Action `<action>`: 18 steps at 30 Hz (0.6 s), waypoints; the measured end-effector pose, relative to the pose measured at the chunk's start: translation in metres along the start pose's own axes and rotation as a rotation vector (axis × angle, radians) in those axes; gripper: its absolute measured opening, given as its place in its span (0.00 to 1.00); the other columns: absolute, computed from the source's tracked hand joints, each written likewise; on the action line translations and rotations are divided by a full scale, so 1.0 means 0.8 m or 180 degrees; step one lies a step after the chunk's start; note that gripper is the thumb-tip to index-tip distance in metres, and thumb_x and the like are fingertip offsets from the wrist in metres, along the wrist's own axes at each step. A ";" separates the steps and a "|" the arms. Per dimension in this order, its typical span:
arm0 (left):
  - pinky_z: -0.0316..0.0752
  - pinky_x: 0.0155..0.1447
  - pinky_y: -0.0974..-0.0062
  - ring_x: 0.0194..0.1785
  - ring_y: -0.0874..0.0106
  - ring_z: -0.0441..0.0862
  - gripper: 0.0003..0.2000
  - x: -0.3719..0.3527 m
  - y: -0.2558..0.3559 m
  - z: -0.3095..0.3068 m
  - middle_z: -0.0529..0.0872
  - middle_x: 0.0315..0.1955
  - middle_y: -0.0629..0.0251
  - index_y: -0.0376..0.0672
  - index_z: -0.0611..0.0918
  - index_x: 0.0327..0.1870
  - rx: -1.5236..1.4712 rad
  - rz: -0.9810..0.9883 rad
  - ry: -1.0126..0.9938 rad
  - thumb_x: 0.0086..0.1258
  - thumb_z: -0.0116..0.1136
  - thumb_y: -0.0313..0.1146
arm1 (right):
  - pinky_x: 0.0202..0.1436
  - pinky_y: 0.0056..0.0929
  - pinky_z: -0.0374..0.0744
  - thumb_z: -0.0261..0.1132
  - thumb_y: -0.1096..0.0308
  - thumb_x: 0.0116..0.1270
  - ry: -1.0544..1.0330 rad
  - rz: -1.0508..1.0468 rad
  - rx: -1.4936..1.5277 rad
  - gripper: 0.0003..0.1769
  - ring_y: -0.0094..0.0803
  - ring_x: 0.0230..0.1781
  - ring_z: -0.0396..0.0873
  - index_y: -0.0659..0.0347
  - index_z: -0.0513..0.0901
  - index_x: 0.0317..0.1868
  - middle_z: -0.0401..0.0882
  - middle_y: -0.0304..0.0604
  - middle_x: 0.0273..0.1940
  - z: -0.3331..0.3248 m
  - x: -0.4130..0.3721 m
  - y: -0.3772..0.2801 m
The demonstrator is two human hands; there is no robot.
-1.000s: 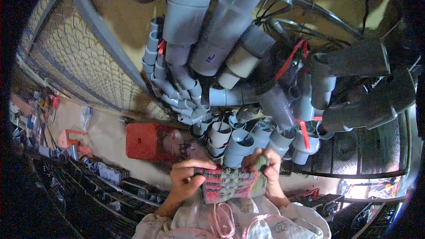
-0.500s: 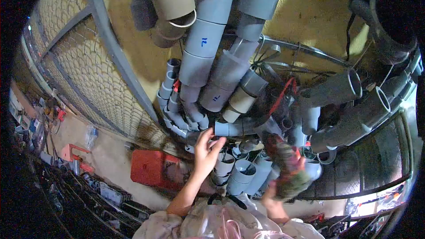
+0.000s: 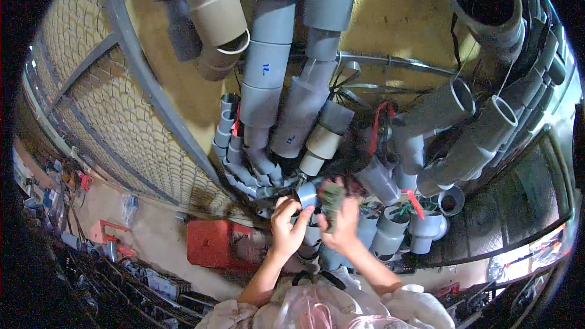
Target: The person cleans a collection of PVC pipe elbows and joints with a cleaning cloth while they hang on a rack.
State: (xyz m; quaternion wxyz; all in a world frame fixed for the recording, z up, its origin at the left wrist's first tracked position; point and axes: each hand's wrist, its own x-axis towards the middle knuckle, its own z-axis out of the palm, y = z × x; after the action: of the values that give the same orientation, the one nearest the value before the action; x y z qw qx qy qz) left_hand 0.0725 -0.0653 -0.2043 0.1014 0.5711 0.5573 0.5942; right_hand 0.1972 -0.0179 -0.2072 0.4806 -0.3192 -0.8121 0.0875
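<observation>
My left hand (image 3: pixel 289 226) is closed around the near end of a small blue-grey pipe fitting (image 3: pixel 306 195), thumb on its right side and fingers on its left. Just to the right, my right hand (image 3: pixel 342 226) grips a crumpled green cloth (image 3: pixel 332 200) with a reddish part, held up close beside the fitting. Below and behind both hands, more grey pipe fittings (image 3: pixel 390 231) hang with their mouths upward. A red strip (image 3: pixel 412 202) is tied among them on the right.
Strings of large grey couplings (image 3: pixel 265 64) and a beige one (image 3: pixel 222 18) hang against the yellow wall (image 3: pixel 390 0). Left stands a chain-link panel (image 3: pixel 131 116). A red stool (image 3: pixel 210 242) sits on the floor beyond my left arm. Wide pipes (image 3: pixel 442 106) crowd the right.
My right hand has swung left and up with the cloth, from the right-hand fittings to beside my left hand. My left hand has moved slightly right and closed on the fitting. The view has shifted.
</observation>
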 end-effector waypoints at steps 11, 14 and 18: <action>0.64 0.32 0.73 0.26 0.66 0.68 0.07 -0.004 0.004 0.003 0.71 0.19 0.60 0.35 0.71 0.21 -0.0120 -0.0154 0.0157 0.54 0.57 0.24 | 0.48 0.40 0.66 0.59 0.70 0.50 0.0549 0.0049 0.0392 0.15 0.48 0.43 0.72 0.67 0.76 0.39 0.74 0.53 0.43 0.007 0.016 -0.013; 0.68 0.35 0.76 0.29 0.69 0.73 0.02 -0.017 -0.021 -0.004 0.75 0.23 0.61 0.34 0.73 0.25 -0.0698 -0.0578 0.0257 0.52 0.49 0.18 | 0.51 0.44 0.65 0.58 0.64 0.50 -0.0243 -0.0974 0.0626 0.16 0.49 0.46 0.72 0.65 0.77 0.37 0.72 0.54 0.49 0.025 -0.006 -0.015; 0.63 0.28 0.82 0.24 0.82 0.67 0.05 -0.010 -0.014 -0.001 0.74 0.18 0.67 0.33 0.74 0.25 -0.0721 -0.0897 -0.0069 0.58 0.54 0.25 | 0.39 0.37 0.71 0.61 0.67 0.43 0.0317 -0.1006 0.0639 0.13 0.43 0.37 0.74 0.63 0.76 0.32 0.75 0.50 0.39 0.011 -0.024 0.058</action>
State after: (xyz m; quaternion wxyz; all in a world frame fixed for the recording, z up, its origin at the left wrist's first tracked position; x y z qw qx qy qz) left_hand 0.0687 -0.0677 -0.2171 0.2534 0.4786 0.5602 0.6268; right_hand 0.2159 0.0082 -0.2462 0.5574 -0.1421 -0.8145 0.0755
